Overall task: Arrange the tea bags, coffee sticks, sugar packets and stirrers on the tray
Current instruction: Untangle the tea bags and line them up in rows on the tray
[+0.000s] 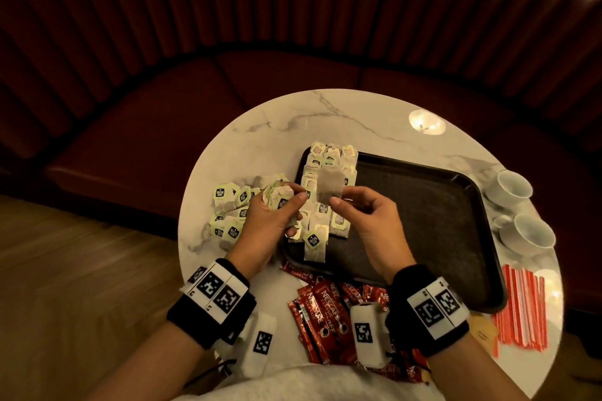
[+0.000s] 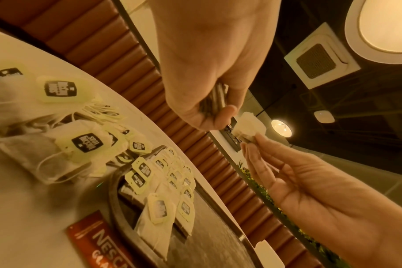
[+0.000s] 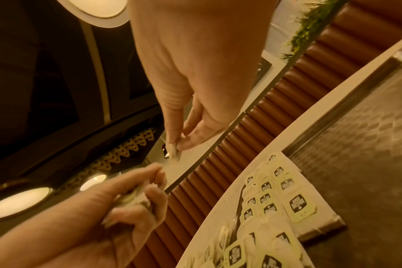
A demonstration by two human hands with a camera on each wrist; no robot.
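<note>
My right hand (image 1: 338,198) pinches a single tea bag (image 1: 329,186) by its lower edge and holds it upright above the left end of the dark tray (image 1: 430,205). My left hand (image 1: 288,202), right beside it, grips a small bunch of tea bags (image 1: 277,192). Rows of tea bags with green tags (image 1: 330,159) lie along the tray's left end. In the left wrist view the pinched tea bag (image 2: 248,127) stands between my right hand's fingertips (image 2: 252,143). In the right wrist view my left hand (image 3: 149,188) curls round its bunch.
Loose tea bags (image 1: 228,205) lie on the round marble table (image 1: 325,114) left of the tray. Red coffee sticks (image 1: 319,303) are heaped at the near edge. Red and white stirrers (image 1: 521,306) lie at the right, past two white cups (image 1: 511,187). A padded bench (image 1: 293,10) curves behind.
</note>
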